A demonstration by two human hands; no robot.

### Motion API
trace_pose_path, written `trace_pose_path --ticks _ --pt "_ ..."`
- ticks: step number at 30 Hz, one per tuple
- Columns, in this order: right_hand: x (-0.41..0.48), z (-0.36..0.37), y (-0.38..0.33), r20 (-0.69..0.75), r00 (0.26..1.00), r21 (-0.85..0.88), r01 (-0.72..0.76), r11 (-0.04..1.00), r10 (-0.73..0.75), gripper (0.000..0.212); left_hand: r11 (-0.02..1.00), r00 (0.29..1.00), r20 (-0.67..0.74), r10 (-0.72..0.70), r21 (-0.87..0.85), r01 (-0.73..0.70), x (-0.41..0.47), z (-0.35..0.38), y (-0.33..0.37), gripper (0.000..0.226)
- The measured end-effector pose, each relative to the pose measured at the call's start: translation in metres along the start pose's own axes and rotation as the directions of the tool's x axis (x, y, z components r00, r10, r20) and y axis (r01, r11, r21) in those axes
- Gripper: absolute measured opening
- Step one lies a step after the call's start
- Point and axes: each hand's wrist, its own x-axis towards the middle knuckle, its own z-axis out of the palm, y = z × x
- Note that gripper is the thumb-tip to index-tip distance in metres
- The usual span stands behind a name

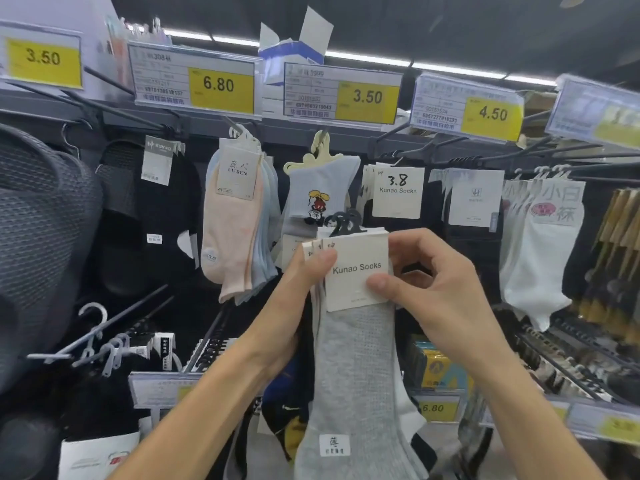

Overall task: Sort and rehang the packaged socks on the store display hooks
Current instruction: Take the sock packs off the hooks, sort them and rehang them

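A bundle of packs (356,271) is held in front of the display, off any hook, between the upper and lower rows. It is gripped at its left edge by the left hand (294,292), with the thumb pressed on the front card. The card's right edge is pinched by the right hand (436,278) between thumb and curled fingers. A grey sock is carried by the front pack, and more cards are fanned behind it. Their black hangers (343,220) stand free above the cards and are caught on nothing.

The task is judged to be partly done. The upper hooks are loaded with pastel socks (235,220), cartoon socks (318,192), matching Kunao packs (398,192) and white socks (543,244). The bundle has not yet been rehung, and the Kunao hook just behind it is judged its likely place. At lower left a bare rod (138,313) and loose pale hangers (104,344) are seen. Mixed socks below the bundle look unsorted.

No bin or basket is seen, so the goods are held by hooks alone. A carton (294,53) is set on the top shelf; its contents cannot be told.
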Motion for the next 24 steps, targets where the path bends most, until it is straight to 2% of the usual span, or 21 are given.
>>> trace_pose_path --ticks 3,6,14,21,24 --pt "0.0010 -0.0014 0.0014 0.015 0.999 0.111 -0.052 0.992 0.050 0.027 1.000 1.000 -0.007 0.002 0.025 -0.002 -0.0028 -0.0007 0.0017 0.050" --pt "0.0020 -0.0021 0.0026 0.005 0.997 0.189 -0.078 0.979 0.079 0.025 1.000 0.999 -0.031 0.008 0.031 -0.007 -0.0019 -0.0004 0.0024 0.057" --pt "0.0006 -0.0043 -0.0002 0.014 0.995 0.173 -0.102 0.980 0.101 0.038 0.999 0.986 -0.163 0.022 0.027 -0.018 0.0034 0.0001 0.0001 0.074" --pt "-0.0005 -0.0066 0.0007 0.056 0.994 0.119 -0.096 0.988 0.090 0.028 0.998 0.972 -0.227 0.061 -0.006 -0.064 0.0043 0.0002 -0.0028 0.066" --pt "0.0003 -0.0078 0.0017 0.035 0.996 0.191 -0.084 0.978 0.078 0.025 0.998 0.967 -0.248 0.056 -0.012 -0.061 0.0042 -0.0008 -0.0040 0.063"
